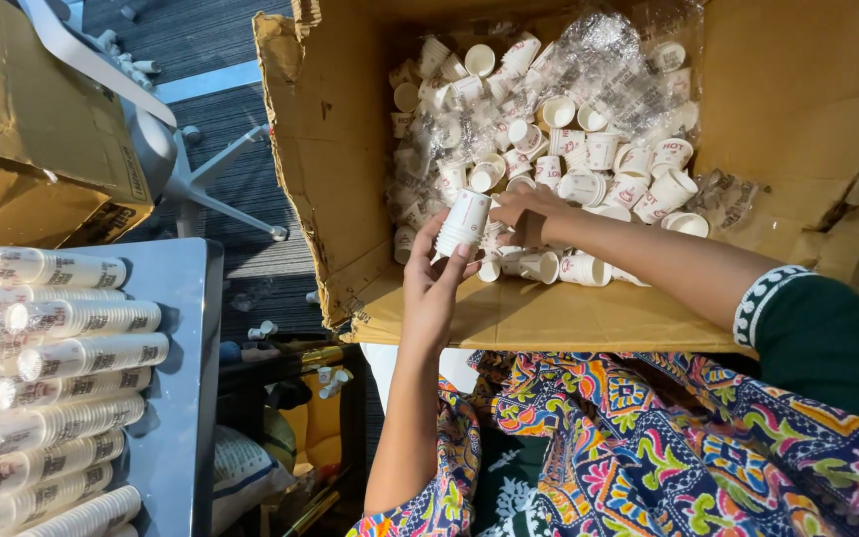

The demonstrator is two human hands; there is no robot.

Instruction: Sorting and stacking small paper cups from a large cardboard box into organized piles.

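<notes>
We look down into a large cardboard box (569,318) lying open on our lap, heaped with loose white paper cups (589,149) and crumpled clear plastic wrap (608,50). Our left hand (434,288) is clamped around a short stack of cups (463,221), held upright just above the box's front edge. Our right hand (529,209) reaches into the pile beside it, fingers curled over cups (whether it grips one, we cannot tell). On the grey tabletop (176,398) at left lie wrapped cup sleeves (62,348) in rows.
</notes>
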